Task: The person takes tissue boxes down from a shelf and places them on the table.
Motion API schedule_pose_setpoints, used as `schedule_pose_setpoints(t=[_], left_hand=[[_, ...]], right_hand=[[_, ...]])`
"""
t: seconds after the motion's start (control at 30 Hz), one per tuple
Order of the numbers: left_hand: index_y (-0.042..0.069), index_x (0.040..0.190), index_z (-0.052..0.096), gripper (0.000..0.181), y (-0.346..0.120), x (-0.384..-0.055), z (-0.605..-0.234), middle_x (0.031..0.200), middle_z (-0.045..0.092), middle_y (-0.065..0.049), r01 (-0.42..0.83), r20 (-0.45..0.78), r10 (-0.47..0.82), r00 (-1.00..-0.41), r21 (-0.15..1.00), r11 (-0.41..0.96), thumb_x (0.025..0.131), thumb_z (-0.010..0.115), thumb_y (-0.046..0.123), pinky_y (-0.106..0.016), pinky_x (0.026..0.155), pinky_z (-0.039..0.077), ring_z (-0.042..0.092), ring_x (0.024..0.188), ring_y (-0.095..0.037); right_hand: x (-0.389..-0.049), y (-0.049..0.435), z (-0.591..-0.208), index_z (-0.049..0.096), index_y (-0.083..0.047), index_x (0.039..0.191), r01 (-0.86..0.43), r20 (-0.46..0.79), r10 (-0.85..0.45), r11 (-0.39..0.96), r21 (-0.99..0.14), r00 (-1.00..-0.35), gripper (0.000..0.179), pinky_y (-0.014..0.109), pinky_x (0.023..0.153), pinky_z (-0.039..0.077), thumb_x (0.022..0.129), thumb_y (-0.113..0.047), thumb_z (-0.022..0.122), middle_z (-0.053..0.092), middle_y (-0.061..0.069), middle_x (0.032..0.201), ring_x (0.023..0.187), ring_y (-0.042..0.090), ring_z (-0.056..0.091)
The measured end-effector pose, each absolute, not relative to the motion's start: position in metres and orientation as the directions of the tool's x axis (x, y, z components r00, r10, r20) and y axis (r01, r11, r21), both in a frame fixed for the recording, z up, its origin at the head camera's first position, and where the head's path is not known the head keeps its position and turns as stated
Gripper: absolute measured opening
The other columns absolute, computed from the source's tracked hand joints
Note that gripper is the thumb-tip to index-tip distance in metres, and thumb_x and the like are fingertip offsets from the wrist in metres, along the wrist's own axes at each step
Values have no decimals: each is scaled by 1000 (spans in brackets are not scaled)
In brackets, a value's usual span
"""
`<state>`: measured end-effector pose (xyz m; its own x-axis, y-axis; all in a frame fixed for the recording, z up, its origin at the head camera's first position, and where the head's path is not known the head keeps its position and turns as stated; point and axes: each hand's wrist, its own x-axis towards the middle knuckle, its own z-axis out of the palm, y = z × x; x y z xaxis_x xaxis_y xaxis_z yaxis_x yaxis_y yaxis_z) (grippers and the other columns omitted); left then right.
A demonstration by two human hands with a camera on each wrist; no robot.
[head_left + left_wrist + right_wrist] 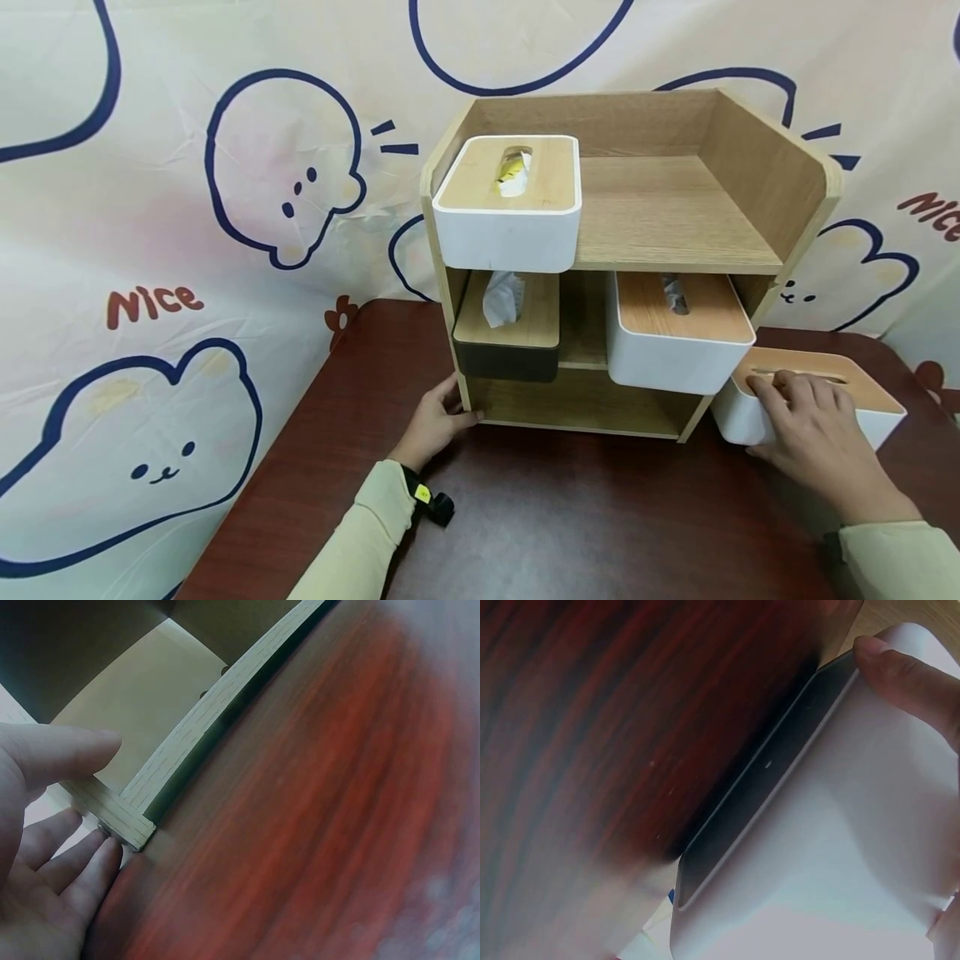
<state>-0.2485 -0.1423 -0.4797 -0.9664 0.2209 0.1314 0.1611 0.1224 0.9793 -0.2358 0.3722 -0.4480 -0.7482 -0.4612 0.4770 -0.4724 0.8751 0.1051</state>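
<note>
My left hand (431, 425) holds the bottom left corner of a small wooden shelf (675, 208). In the left wrist view, its thumb (75, 754) lies inside the side panel (112, 810) and the other fingers are outside it. To the right of the shelf, my right hand (825, 442) grips a white tissue box (738, 417) with a wood-coloured lid. Its fingers lie over the lid's slot, and the thumb (907, 675) presses the white side. The right wrist view shows the box's dark underside edge close over the table.
A white tissue box (506, 237) sits at the left of the shelf's top. Below, a black tissue box (506, 358) and another white one (675, 362) jut out from the middle level. The dark red table (570, 517) meets a patterned cloth (300, 333) behind.
</note>
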Motion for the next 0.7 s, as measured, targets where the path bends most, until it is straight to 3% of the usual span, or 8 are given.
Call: schedule_pose_setpoints(t=[0.17,0.23,0.37,0.47,0.7], left_hand=[[14,148,44,74,-141,-249,-481,139,50,-22,171,144,221,-965,979,110,82,72,-7,-36,95,47,52,122,-37],[14,148,44,75,-141,-249,-482,139,50,-22,168,140,225,-964,980,110,82,72,-6,-36,95,47,52,123,-36],[15,148,44,75,-141,-248,-481,139,51,-19,157,128,219,-967,980,119,82,73,-7,-36,96,46,53,123,-35],[16,148,44,76,-141,-248,-480,139,51,-18,153,124,216,-968,981,122,82,72,-7,-37,96,47,53,123,-35],[16,148,43,76,-141,-248,-480,139,51,-19,153,127,214,-969,982,111,82,72,-7,-36,92,50,54,122,-35]], right_hand=[[-236,372,-449,45,-10,134,-466,466,-457,879,102,-758,103,67,84,29,67,-88,42,45,24,115,107,51,40],[-236,373,-450,45,-10,133,-468,469,-458,878,103,-755,101,67,83,29,64,-82,57,45,24,115,107,51,40],[-236,372,-451,44,-9,134,-464,467,-457,879,108,-757,100,68,84,28,52,-47,86,44,25,115,108,52,39],[-236,371,-451,43,-8,135,-459,467,-456,881,117,-757,103,68,85,28,46,-30,91,44,26,115,108,52,39],[-237,370,-450,43,-8,135,-464,472,-465,877,128,-749,102,68,85,29,47,-31,90,45,25,114,106,52,40]])
